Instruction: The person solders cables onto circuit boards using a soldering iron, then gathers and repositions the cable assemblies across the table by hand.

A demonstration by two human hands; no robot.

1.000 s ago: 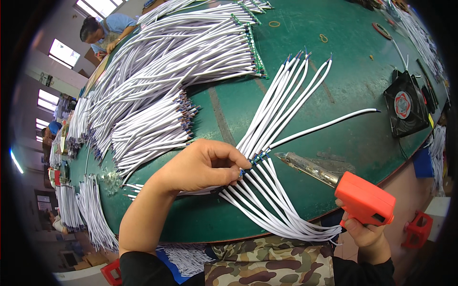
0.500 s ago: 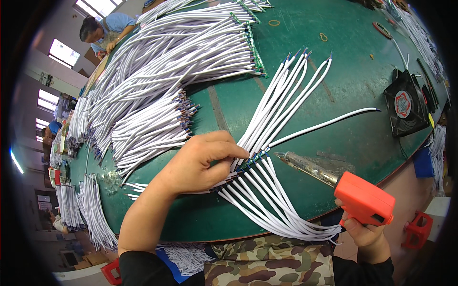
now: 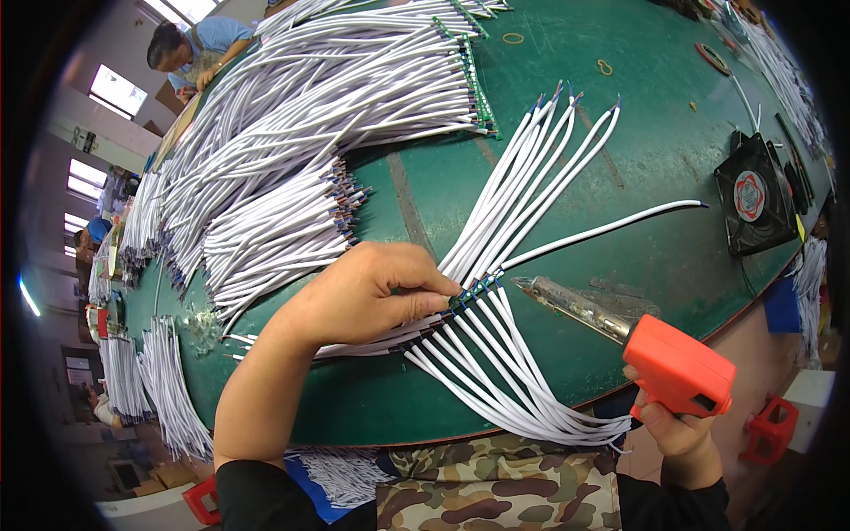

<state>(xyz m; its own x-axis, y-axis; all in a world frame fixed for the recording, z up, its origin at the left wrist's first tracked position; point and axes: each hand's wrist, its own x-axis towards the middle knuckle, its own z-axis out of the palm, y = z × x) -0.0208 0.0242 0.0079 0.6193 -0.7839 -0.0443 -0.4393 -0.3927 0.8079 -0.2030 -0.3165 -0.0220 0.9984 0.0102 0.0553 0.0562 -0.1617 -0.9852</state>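
My left hand is closed in a pinch, thumb and forefinger tips on a narrow green circuit board strip. White cables fan out from the strip's far side, with coloured wire ends showing. More white cables curve from its near side toward the right. One or more cables run under my left palm, partly hidden by it. My right hand grips the handle of a red soldering gun. Its metal tip points left and hangs a little to the right of the strip, apart from it.
A large pile of white cables with green board strips covers the far left of the green table. A black fan stands at the right. Rubber bands lie at the back. A person bends over work at the far left.
My left thumb has straightened toward the forefinger tip, so the pinch now sits on the strip. The soldering gun has hardly moved.
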